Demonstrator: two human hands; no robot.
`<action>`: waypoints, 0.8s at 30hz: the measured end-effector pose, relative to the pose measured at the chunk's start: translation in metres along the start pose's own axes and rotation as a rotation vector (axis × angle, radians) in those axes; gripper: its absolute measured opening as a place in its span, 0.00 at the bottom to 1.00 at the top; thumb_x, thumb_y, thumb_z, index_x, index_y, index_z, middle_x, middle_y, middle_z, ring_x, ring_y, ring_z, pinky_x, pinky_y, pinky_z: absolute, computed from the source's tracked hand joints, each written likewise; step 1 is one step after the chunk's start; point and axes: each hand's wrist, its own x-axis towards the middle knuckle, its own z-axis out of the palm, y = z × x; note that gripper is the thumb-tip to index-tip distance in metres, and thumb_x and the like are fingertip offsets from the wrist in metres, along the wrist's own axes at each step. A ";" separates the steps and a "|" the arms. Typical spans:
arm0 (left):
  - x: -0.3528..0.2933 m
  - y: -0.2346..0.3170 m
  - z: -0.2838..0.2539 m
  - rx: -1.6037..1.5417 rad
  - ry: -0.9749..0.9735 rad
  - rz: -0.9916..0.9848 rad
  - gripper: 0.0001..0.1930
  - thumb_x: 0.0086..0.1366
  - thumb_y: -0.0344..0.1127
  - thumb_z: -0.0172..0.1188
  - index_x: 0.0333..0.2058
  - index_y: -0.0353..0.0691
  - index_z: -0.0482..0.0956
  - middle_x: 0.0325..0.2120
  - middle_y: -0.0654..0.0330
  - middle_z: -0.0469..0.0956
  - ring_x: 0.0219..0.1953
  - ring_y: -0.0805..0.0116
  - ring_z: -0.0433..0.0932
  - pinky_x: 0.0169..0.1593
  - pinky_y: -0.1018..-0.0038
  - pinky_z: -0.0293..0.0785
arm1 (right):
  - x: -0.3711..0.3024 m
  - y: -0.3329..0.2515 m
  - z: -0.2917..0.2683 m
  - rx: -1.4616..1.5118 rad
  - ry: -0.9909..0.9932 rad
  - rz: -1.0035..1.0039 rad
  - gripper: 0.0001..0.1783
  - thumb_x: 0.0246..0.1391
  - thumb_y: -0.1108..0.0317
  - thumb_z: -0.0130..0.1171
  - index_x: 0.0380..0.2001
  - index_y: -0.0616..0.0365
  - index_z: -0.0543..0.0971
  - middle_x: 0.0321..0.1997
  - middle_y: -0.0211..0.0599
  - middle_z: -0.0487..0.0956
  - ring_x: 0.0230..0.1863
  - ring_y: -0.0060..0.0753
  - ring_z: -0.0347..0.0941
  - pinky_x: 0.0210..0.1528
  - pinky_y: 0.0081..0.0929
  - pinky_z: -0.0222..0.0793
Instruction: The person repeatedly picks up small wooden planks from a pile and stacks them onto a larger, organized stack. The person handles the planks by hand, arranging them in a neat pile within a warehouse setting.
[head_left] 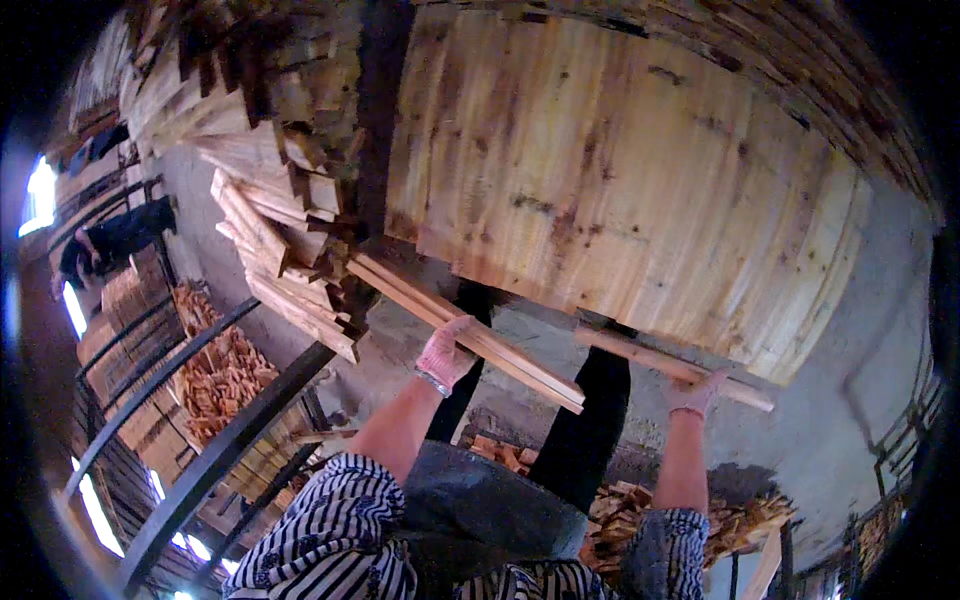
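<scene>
My left hand [447, 355], in a pink glove, is closed around a pair of long wooden slats [528, 376] lying side by side. They slant from the board pile at the left down toward my legs. My right hand [697, 393], also gloved, grips a single wooden strip [640, 354] close to its right end. That strip lies just in front of the near edge of a broad stack of boards [610, 180], whose top is a layer of knotty planks set side by side. The fingertips of both hands are partly hidden.
An uneven pile of loose boards [285, 235] stands at the left. Dark metal rails [225, 465] run along the lower left, with heaped wood scraps [220, 375] behind them. More offcuts [740, 525] lie by my legs. Another person [120, 240] is at the far left.
</scene>
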 end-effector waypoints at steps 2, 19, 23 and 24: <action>0.012 -0.005 -0.001 -0.005 0.015 -0.015 0.08 0.61 0.24 0.64 0.39 0.40 0.76 0.36 0.60 0.79 0.45 0.62 0.78 0.59 0.64 0.73 | -0.005 -0.007 0.045 -0.039 0.104 -0.055 0.30 0.64 0.41 0.44 0.60 0.49 0.68 0.58 0.42 0.74 0.58 0.48 0.71 0.59 0.50 0.70; 0.048 -0.019 0.089 0.111 0.147 0.127 0.19 0.61 0.35 0.65 0.50 0.40 0.74 0.48 0.60 0.75 0.54 0.63 0.73 0.58 0.63 0.69 | -0.016 -0.197 -0.160 -0.377 0.049 -0.480 0.40 0.64 0.38 0.50 0.68 0.55 0.61 0.69 0.41 0.64 0.68 0.41 0.61 0.67 0.41 0.60; -0.022 -0.030 0.068 0.619 0.082 0.330 0.20 0.59 0.30 0.65 0.51 0.42 0.74 0.42 0.63 0.76 0.49 0.64 0.75 0.54 0.66 0.72 | 0.030 -0.190 -0.060 -0.955 -0.022 -0.716 0.39 0.65 0.44 0.51 0.72 0.53 0.58 0.69 0.39 0.66 0.69 0.41 0.60 0.70 0.34 0.56; -0.029 -0.030 0.079 0.665 0.056 0.383 0.24 0.57 0.26 0.65 0.53 0.43 0.72 0.42 0.63 0.76 0.49 0.63 0.75 0.54 0.66 0.73 | 0.045 -0.191 -0.031 -1.175 0.033 -0.670 0.41 0.64 0.44 0.53 0.72 0.52 0.57 0.69 0.42 0.67 0.69 0.45 0.61 0.70 0.33 0.56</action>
